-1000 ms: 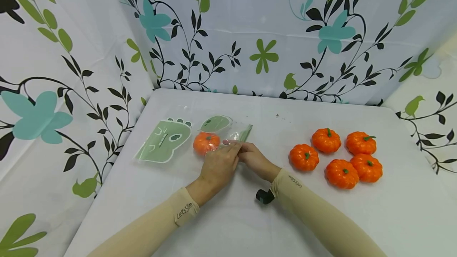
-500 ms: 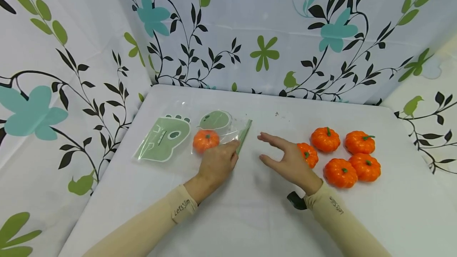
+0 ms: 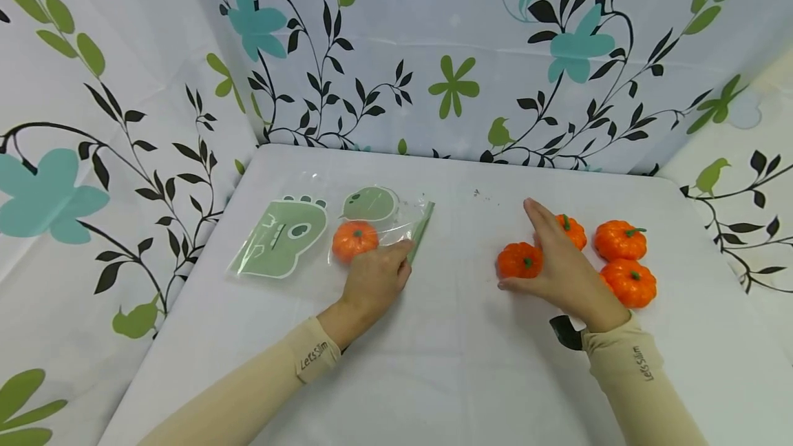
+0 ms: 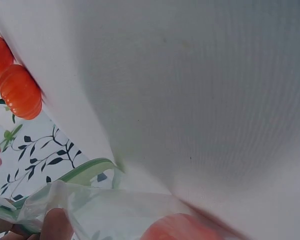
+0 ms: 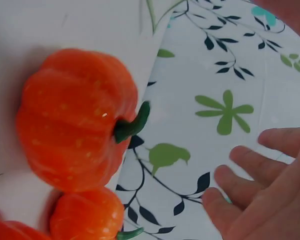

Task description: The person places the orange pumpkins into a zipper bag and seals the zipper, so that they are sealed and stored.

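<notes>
In the head view a clear bag with a green zip edge (image 3: 423, 231) lies left of centre, an orange pumpkin (image 3: 354, 241) inside it. My left hand (image 3: 376, 285) pinches the bag near that edge; the left wrist view shows fingertips (image 4: 57, 225) on the plastic. My right hand (image 3: 570, 274) is spread around the leftmost loose pumpkin (image 3: 519, 261), thumb at its near side, fingers beyond it; whether it touches is unclear. In the right wrist view the fingers (image 5: 250, 175) are extended beside a pumpkin (image 5: 77, 120).
More pumpkins (image 3: 620, 240) sit right of and partly behind my right hand. A green creature print (image 3: 281, 239) and a green oval print (image 3: 370, 204) lie at the left on the white table (image 3: 396, 391). A patterned curtain (image 3: 396, 33) stands behind.
My right hand has left the bag's edge and moved right, opening over to the loose pumpkins. My left hand stays at the bag. The head view has shifted slightly.
</notes>
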Tool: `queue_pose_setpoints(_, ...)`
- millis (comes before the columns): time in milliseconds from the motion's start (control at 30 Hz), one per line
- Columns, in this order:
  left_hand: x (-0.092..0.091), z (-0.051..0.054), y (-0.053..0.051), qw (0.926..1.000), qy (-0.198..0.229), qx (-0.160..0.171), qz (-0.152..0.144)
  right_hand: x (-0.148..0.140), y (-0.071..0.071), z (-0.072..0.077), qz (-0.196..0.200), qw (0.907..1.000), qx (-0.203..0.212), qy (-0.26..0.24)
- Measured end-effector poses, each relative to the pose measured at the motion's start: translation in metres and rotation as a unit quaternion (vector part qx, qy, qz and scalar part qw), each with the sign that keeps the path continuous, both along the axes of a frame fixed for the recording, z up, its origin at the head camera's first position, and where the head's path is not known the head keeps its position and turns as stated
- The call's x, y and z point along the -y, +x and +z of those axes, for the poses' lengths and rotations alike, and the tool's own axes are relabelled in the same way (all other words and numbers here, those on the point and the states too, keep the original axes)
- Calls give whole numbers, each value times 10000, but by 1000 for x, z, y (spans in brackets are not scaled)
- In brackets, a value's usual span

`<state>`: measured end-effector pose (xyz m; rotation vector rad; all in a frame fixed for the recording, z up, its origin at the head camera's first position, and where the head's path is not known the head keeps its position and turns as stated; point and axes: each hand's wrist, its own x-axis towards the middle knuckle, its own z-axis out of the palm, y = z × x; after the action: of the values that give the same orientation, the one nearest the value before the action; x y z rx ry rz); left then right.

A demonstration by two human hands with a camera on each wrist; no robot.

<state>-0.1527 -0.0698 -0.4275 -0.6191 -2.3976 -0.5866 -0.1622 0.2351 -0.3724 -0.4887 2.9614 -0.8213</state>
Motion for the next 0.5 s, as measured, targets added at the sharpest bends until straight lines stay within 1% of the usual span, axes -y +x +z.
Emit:
queue_pose_setpoints(167,0,2,1,9999,-7,100,2,-10,-1,-6,-247,9985,469,120)
queue_pose_setpoints(400,-2,3,3,9998,-46,205,7,-18,-2,-17,-464,9940,985,-24)
queue_pose_setpoints(500,-2,2,3,9998,-56,206,-6,-21,-3,-22,-527,9914,1197,3)
